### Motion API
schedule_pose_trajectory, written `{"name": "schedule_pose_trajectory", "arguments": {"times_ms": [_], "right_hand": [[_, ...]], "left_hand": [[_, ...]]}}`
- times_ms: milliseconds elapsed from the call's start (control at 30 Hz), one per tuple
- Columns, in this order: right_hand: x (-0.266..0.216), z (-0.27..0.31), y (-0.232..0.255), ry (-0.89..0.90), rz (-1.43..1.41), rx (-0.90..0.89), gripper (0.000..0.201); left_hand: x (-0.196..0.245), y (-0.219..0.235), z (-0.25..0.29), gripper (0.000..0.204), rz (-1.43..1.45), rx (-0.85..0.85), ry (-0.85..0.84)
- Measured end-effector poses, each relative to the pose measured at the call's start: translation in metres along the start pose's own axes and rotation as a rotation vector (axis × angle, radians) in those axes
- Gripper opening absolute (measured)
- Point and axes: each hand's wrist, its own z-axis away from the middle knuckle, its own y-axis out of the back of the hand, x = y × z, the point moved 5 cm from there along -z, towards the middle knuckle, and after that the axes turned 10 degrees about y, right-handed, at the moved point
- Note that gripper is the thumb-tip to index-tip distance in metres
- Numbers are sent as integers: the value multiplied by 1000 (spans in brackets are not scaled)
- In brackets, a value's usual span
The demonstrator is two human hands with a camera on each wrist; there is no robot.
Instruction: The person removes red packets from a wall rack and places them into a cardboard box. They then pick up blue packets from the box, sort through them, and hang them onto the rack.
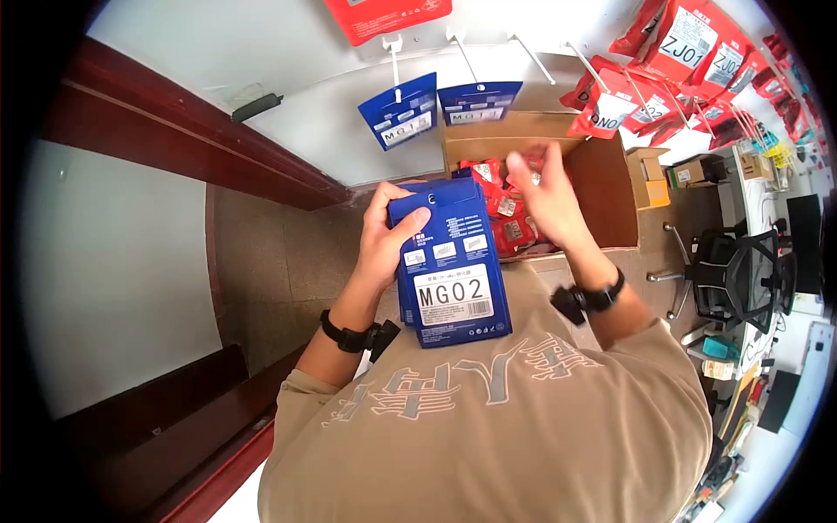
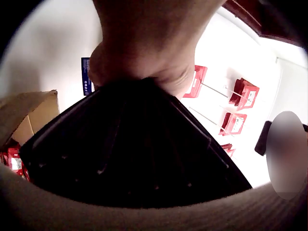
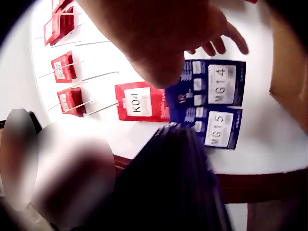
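My left hand (image 1: 384, 237) grips a stack of blue packets (image 1: 451, 248) by its upper left side, thumb across the front one, labelled MG02. In the left wrist view the stack (image 2: 134, 149) is a dark shape below the hand (image 2: 144, 62). My right hand (image 1: 551, 199) is raised to the right of the stack with nothing in it, slightly blurred, its fingers apart. The right wrist view shows that hand (image 3: 173, 43) in front of two hanging blue packets, MG14 (image 3: 221, 84) and MG15 (image 3: 220, 129), and the stack's edges (image 3: 168, 173) below.
A cardboard box (image 1: 606, 196) holding red packets (image 1: 514, 231) stands beyond the hands. White hooks (image 1: 532, 59) stick out from the wall, and red packets (image 1: 689, 44) hang at the upper right. A dark red door frame (image 1: 174, 118) is at the left, a black chair (image 1: 741, 275) at the right.
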Motion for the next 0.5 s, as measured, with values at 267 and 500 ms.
{"name": "schedule_pose_trajectory", "arguments": {"times_ms": [267,500], "right_hand": [[-31,66,10,-65,-104,-311,68],[-2,75,72,-233,-491,-151,39]], "left_hand": [[-13,-39,-23,24,-34,-87,35],[-25,-76,-42,30,-94,-193,76]]}}
